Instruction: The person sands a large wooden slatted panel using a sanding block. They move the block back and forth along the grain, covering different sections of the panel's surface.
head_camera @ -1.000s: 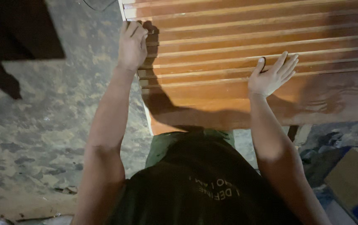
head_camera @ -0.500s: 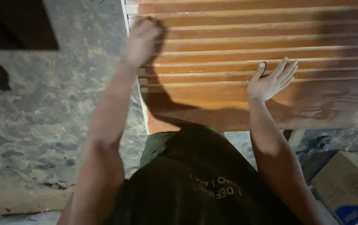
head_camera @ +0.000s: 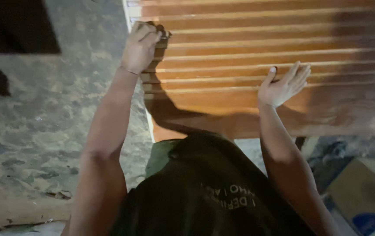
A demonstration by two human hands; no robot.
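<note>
A brown wooden louvred panel (head_camera: 257, 39) with several horizontal slats fills the upper right of the head view. My left hand (head_camera: 139, 46) is closed on the panel's left edge near its top, fingers curled over a slat. My right hand (head_camera: 283, 85) lies flat and open on the lower slats, fingers spread. The panel's plain bottom rail (head_camera: 248, 118) ends just above my dark shirt, which hides whatever lies below it.
A mottled grey concrete surface (head_camera: 43, 122) lies to the left, with a dark shadowed patch (head_camera: 17, 26) at the top left. A cardboard box (head_camera: 366, 192) sits at the lower right. Scraps of litter (head_camera: 30, 227) lie along the bottom left edge.
My left hand has gone from lying flat on the panel's left edge to curling shut around it. My right hand stays flat on the slats.
</note>
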